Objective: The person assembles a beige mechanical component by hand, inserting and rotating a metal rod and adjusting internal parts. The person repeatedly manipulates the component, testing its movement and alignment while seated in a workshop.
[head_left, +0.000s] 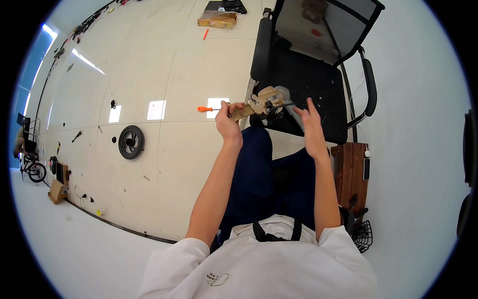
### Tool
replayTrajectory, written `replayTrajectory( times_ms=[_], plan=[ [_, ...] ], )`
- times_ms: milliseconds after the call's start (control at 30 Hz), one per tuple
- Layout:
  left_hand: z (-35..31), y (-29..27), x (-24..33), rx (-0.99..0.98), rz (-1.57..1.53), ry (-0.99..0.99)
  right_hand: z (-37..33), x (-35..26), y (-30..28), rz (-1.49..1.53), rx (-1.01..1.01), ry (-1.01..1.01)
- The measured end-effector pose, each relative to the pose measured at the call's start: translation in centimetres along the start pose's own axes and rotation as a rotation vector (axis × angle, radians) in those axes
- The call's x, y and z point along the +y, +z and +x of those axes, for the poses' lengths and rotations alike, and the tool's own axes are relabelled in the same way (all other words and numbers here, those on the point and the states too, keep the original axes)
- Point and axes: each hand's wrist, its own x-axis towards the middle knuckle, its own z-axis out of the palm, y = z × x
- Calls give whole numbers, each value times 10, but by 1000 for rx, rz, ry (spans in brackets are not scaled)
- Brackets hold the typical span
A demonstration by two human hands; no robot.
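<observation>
Just above the near part of the chair seat [303, 82], a beige plastic device [243, 112] with a long handle and an exposed dark mechanism sits in my left hand [229, 124]. The fingers of that hand are wrapped round the handle. A thin dark rod or cable [282, 106] sticks out of it toward my right hand [312, 130]. My right hand is beside the device, its fingers stretched and apart; whether a fingertip touches the rod, I cannot tell. Behind the device is a grey, rounded piece [297, 119]. An orange-handled screwdriver [205, 108] shows left of my left hand, its tip hidden.
The black mesh office chair stands before my knees, small bits scattered on its seat. Left on the tiled floor lies a black wheel [131, 142]. A cardboard box [217, 20] and an orange stick [205, 34] lie farther off. A brown wooden box [351, 172] stands right, by the wall.
</observation>
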Motion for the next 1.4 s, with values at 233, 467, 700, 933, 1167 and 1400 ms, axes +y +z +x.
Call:
replayTrajectory(
  times_ms=[233,467,700,933,1167,1400],
  plan=[
    [1,1,1,-5,-22,6,45,-16,30,159,-59,-32],
    [2,-1,-2,-14,18,8,12,-58,19,118,-241,-305],
    [2,4,-1,-14,31,23,-8,-7,-2,-137,-87,-180],
    [5,0,-2,4,11,9,46,-24,21,35,-65,-118],
    [2,1,-1,5,-5,-3,24,-56,34,105,-86,-286],
    [-5,6,0,-113,155,91,0,-35,16,117,-66,-312]
  ],
)
